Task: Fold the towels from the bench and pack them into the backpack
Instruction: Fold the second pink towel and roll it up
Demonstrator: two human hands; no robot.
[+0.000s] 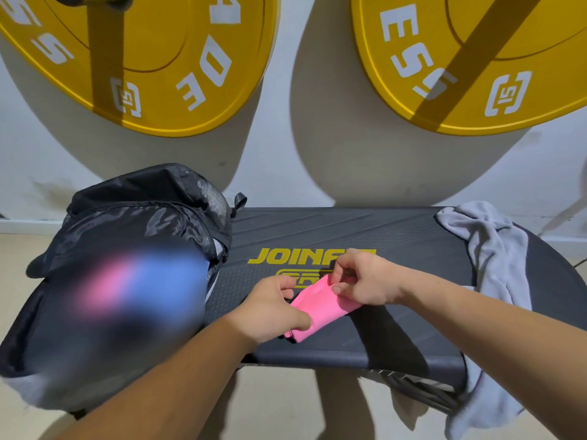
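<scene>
At worktop (381, 236) centre, left grip (273, 308) and right grip (365, 281) both pinch 1 pink towel (320, 309). Backpack (127, 236) sits at 9 o'clock, grey towel (495, 249) at 3 o'clock.

We see only our two arms, bare from the picture's lower edge to the fingertips. Our left forearm (178, 369) is smooth and ends in the left hand (273, 308); our right forearm (476, 315) and right hand (362, 281) look the same. Our fingernails (336, 289) are short and plain, where they show.
</scene>
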